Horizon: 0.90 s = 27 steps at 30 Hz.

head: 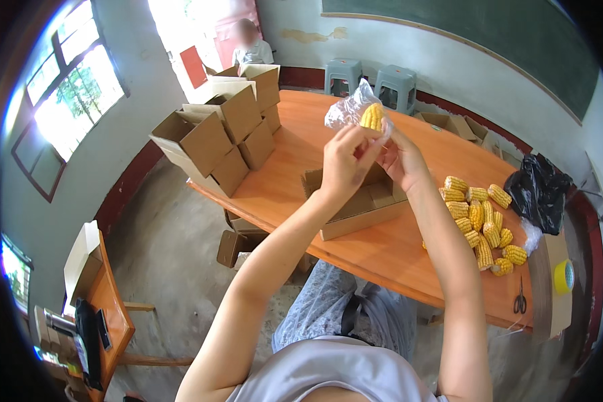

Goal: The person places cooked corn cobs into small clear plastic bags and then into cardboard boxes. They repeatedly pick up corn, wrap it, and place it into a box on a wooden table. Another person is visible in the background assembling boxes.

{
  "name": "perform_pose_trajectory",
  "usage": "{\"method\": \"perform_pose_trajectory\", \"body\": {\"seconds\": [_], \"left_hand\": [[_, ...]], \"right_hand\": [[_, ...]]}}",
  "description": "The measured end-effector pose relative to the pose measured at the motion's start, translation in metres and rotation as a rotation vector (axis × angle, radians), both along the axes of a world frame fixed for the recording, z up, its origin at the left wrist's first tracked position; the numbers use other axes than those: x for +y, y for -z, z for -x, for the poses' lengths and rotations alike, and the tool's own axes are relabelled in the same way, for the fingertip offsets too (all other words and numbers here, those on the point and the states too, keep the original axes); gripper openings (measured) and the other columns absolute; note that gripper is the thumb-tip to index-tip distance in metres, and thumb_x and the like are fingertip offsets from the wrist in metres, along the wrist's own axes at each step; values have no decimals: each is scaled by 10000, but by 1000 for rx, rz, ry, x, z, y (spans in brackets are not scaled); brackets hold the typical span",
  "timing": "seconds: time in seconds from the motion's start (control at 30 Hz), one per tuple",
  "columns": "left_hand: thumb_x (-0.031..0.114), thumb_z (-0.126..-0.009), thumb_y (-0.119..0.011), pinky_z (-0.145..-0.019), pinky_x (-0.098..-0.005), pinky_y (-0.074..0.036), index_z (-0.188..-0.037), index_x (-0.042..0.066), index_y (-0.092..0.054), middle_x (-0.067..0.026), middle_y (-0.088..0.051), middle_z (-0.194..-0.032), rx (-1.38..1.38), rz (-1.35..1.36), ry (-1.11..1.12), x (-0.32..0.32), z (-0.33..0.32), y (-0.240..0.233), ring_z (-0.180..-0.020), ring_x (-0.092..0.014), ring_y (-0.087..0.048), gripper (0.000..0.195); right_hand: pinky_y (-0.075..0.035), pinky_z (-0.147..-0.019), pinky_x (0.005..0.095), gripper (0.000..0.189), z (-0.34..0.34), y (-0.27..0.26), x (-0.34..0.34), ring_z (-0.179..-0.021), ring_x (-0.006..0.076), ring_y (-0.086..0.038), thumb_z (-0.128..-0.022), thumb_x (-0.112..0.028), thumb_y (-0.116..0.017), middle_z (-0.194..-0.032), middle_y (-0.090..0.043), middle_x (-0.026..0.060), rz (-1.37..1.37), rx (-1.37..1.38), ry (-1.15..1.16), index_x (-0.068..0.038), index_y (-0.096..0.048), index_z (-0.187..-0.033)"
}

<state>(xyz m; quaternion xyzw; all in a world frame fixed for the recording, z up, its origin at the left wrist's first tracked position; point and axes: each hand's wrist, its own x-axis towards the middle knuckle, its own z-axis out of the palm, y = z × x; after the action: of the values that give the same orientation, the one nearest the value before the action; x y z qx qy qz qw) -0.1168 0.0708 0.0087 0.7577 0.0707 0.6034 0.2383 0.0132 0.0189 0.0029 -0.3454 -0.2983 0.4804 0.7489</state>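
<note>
A short piece of yellow corn on the cob is held up over the orange table, in front of me. Clear plastic film or a thin bag bunches behind and beside it. My left hand pinches the plastic at the near end of the corn. From the other side, my right hand grips the same plastic close to the cob; its fingertips are partly hidden. Below both hands stands an open cardboard box, whose visible inside shows bare cardboard. Several corn pieces lie piled to the right of my right forearm.
Stacked open cardboard boxes occupy the left part of the table. On the right are a black plastic bag, scissors, and yellow tape on flat cardboard. Stools and a person are beyond.
</note>
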Motion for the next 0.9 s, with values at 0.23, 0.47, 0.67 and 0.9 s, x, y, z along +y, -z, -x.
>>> {"method": "perform_pose_trajectory", "body": {"seconds": [0.23, 0.47, 0.67, 0.9], "left_hand": [[45, -773, -705, -524, -291, -438, -908, 47, -657, -65, -514, -701, 60, -43, 71, -18, 9, 20, -573, -178, -518, 144], [84, -770, -711, -714, -319, -490, -906, 48, -651, -60, -633, -865, -301, -44, -164, 13, 77, -31, -755, -188, -583, 153], [279, -903, -621, -817, -285, -471, -1154, 50, -540, -57, -591, -1082, -264, 835, 578, 46, 91, -19, -1027, -134, -537, 349], [321, -920, -598, -663, -243, -501, -1119, 77, -537, 1, -597, -934, -561, 1035, 619, 15, 93, 30, -832, -78, -582, 320]], "right_hand": [[-529, -899, 351, 436, 2, 6, 15, -1035, 205, -600, -907, -272, -603, -1168, -572, 111, -125, 83, -95, -9, -482, -1233], [-521, -923, 370, 464, 20, -12, 6, -1084, 205, -578, -910, -203, -602, -1240, -534, 84, -210, -132, -221, -90, -418, -1321], [-495, -933, 360, 512, 64, -21, 18, -1115, 194, -559, -923, -185, -589, -1283, -504, 42, -60, -484, -210, -97, -364, -1374], [-467, -886, 262, 571, 96, -6, 37, -1109, 151, -534, -895, -119, -624, -1243, -515, 68, -56, -930, -211, -50, -339, -1385]]}}
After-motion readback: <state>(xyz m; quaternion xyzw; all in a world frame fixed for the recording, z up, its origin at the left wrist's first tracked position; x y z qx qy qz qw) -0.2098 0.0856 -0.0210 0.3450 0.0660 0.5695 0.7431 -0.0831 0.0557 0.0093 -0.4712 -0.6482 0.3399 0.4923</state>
